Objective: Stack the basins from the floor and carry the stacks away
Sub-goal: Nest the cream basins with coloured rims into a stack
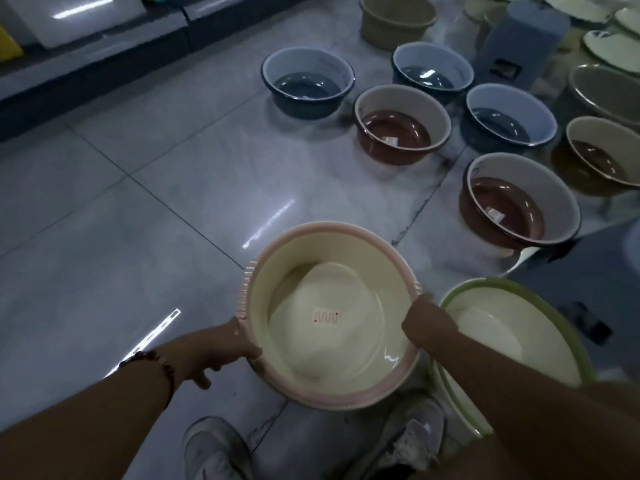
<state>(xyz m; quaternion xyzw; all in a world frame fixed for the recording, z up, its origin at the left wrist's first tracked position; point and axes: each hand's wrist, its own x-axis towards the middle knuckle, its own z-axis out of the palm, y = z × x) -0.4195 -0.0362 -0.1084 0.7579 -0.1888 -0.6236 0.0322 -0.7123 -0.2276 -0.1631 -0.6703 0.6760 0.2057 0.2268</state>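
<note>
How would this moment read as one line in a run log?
left hand: grips pink-rimmed basin | right hand: grips same basin | green-rimmed basin: beside it | step: stacking

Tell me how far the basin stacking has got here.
Early. No finished stack shows. In hand: both hands, left and right, grip the pink basin, beside a green basin. Left: blue and brown basins sit singly on the floor.

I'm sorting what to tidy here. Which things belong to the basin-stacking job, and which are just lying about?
Job:
pink-rimmed basin, gripped by left hand and right hand
green-rimmed basin
blue basins
brown basins

Lying about:
grey stool
white plates
shelf base
</note>
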